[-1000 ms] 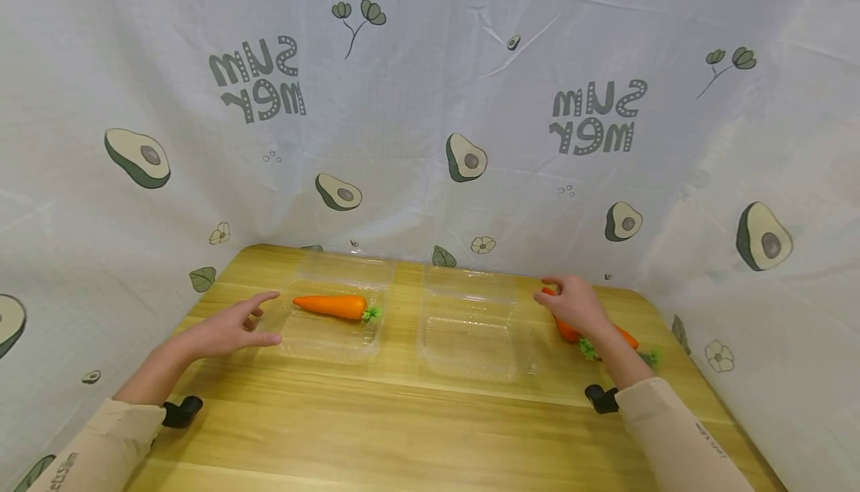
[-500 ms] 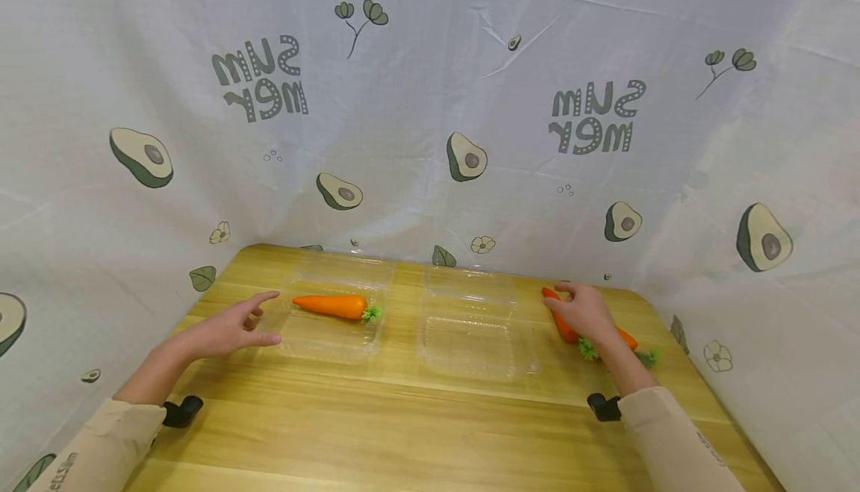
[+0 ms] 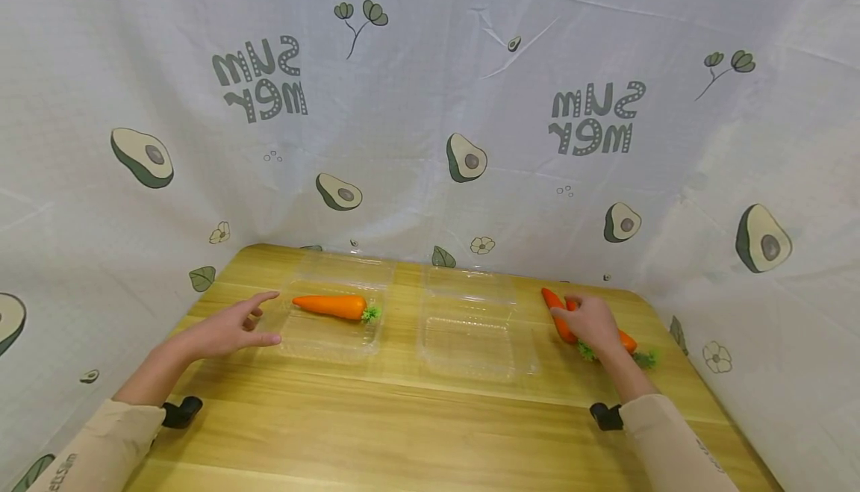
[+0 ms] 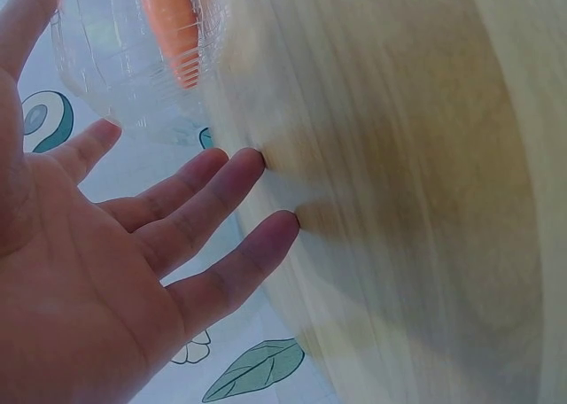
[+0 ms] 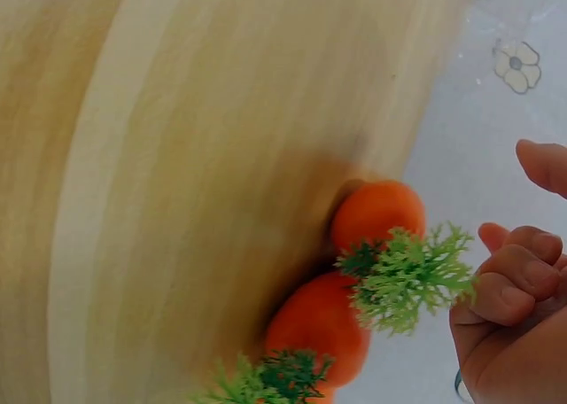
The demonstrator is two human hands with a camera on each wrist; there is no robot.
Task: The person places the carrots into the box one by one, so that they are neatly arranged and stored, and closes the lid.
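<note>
My left hand (image 3: pixel 225 326) hovers left of a clear plastic clamshell box (image 3: pixel 322 346), fingers spread and holding nothing. In that box lies an orange toy carrot (image 3: pixel 332 306) with a green leafy tuft. At the table's right side, my right hand (image 3: pixel 593 324) is above a cluster of carrots (image 3: pixel 559 316), thumb apart from the loosely curled fingers. Nothing shows in its grasp. In the right wrist view two round carrot ends (image 5: pixel 376 216) with green tufts (image 5: pixel 412 280) sit beside the hand. My hand and forearm partly cover the cluster in the head view.
A second clear clamshell box (image 3: pixel 466 365), lid folded back, stands between the first box and the carrots. The wooden table (image 3: pixel 376 432) is enclosed by a white printed curtain (image 3: pixel 403 104) at the back and sides.
My right hand has drawn back from the tip of the left carrot in the cluster and shifted rightward over the others, uncovering more orange. The left hand stays put.
</note>
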